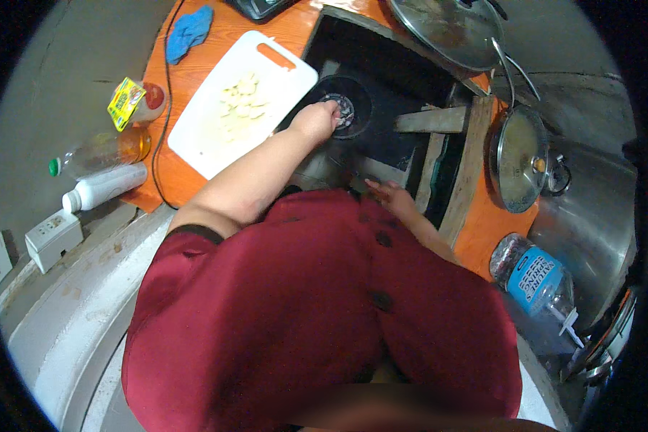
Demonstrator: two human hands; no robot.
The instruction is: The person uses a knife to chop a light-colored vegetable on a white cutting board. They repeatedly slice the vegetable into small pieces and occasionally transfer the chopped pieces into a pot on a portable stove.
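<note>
My left hand (317,120) reaches past the right edge of a white cutting board (194,141), over a round dark vessel with a pale-speckled center (346,114) in the recess. Its fingers are curled in, and whether they pinch something is too small to tell. Thin pale slices of food (244,100) lie scattered on the board. My right hand (391,195) is low in front of my red shirt, by the recess's near side, with fingers partly extended; shadow hides whether it holds anything.
A blue cloth (190,33), a bottle with a green cap (100,154) and a white bottle (108,186) stand at the left. Lidded pans (520,156), a wooden frame (467,167) and a large water bottle (534,278) are at the right. A black cable (161,129) crosses the orange tabletop.
</note>
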